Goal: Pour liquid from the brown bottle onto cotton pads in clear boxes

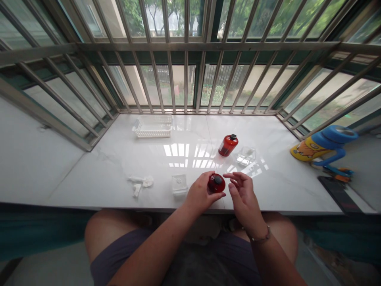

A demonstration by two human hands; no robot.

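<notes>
My left hand [200, 192] is wrapped round a red bottle [213, 186] with a black cap [218, 180], near the front edge of the sill. Just right of that bottle is my right hand [242, 192], its fingers apart and nothing visible in them. A second red bottle [228, 146] with a dark cap stands farther back. Beside it lies a small clear plastic container [246, 156]. Another clear square box [179, 185] sits left of my left hand, with something small and pale in it.
Crumpled white tissue [144, 182] lies at the left front. A white perforated basket [153, 128] stands at the back left, below the metal window bars [186, 79]. On the right are a blue and yellow tumbler [315, 147] and a dark phone [339, 194].
</notes>
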